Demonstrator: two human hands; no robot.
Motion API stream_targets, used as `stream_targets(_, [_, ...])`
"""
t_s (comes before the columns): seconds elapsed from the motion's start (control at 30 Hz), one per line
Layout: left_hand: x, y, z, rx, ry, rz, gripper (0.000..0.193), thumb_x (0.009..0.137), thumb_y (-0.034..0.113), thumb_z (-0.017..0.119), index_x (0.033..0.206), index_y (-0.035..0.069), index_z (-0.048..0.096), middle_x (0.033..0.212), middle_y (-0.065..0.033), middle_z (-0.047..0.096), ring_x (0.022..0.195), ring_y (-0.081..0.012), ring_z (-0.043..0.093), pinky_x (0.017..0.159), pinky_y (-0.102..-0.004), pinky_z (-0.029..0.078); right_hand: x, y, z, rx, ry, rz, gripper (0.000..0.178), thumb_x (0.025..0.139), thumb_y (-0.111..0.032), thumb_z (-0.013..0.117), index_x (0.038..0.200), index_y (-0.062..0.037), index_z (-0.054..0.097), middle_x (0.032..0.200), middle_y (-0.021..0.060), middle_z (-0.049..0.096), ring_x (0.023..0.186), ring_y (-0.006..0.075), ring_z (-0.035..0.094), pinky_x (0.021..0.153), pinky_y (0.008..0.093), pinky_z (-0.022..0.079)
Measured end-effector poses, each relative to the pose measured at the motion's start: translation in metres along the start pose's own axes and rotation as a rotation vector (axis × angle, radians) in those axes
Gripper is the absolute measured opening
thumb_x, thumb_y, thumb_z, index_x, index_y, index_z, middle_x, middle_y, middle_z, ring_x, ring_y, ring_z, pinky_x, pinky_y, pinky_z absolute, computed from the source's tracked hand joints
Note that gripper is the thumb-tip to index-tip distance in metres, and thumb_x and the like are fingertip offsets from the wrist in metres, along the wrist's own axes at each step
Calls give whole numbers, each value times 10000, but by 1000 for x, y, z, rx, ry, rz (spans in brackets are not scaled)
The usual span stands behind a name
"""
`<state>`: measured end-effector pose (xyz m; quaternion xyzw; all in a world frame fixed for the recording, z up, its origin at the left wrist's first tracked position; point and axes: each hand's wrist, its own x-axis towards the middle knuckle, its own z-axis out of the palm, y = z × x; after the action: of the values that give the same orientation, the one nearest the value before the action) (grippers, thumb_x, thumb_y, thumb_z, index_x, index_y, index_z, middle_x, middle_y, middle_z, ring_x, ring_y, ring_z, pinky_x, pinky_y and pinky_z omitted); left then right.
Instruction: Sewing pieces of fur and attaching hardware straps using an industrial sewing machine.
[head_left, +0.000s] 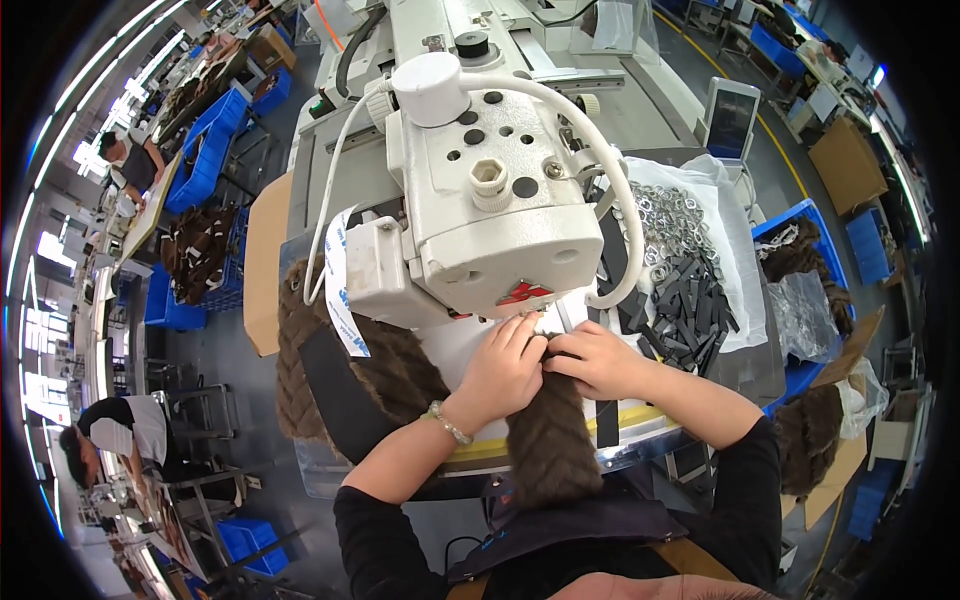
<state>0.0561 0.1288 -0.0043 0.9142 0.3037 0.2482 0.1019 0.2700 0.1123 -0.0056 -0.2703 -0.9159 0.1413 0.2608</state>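
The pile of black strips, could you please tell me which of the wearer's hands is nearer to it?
Right. The right hand is just left of and below the black strips; the left hand is farther left.

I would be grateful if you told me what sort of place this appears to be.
It is most likely a sewing workshop or factory floor: a large white industrial sewing machine, a brown fur strip in front of it, and a heap of silver metal rings suggest this.

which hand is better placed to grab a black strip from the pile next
Likely the right hand: the pile of black strips lies on its side, close to it. The left hand is farther off.
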Motion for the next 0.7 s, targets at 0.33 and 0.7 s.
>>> stream_targets(0.33, [1,-3,-14,-59,-35,86,247,764,30,573,1011,18,589,1158,-144,596,1083,-286,579,937,-382,463,-4,6,1,5,16,-60,332,644,-56,673,966,-103,606,959,38,570,826,212,579,769,327,431])
stream_targets(0.7, [0,-6,-17,-54,-49,163,297,786,38,593,1081,41,636,1167,-106,617,1067,-262,600,909,-374,480,-3,6,-7,5,177,-67,326,583,-18,644,904,-74,625,882,36,595,736,221,572,692,321,463])
